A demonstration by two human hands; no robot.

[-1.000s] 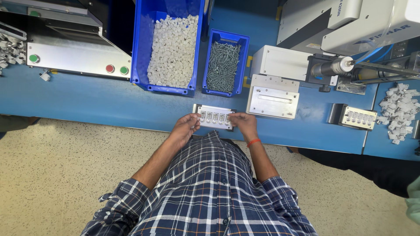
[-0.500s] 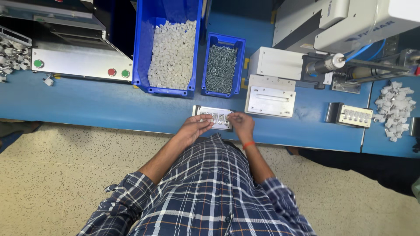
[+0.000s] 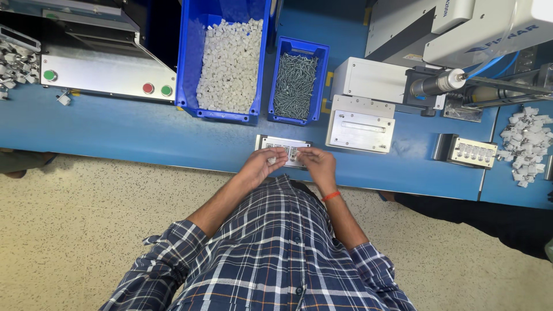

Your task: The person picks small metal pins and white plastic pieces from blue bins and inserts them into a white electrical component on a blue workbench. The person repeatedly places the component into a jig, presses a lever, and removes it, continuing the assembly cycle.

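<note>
A small metal fixture plate (image 3: 271,141) with white plastic pieces in it lies near the front edge of the blue workbench (image 3: 144,135). My left hand (image 3: 262,167) rests on its front left part, fingers pinched at the white pieces. My right hand (image 3: 318,165), with an orange band at the wrist, covers its right end, fingertips meeting the left hand's over the plate. What either hand holds is too small to tell.
Behind the plate stand a large blue bin of white plastic parts (image 3: 229,63) and a smaller blue bin of screws (image 3: 298,86). A white metal box (image 3: 360,124) and a machine (image 3: 461,34) sit to the right, a second fixture (image 3: 471,152) and loose white parts (image 3: 523,144) beyond. A control box with buttons (image 3: 103,75) is left.
Both hands have moved inward over the fixture plate; the fingertips now meet above its middle. The plate has stayed in place.
</note>
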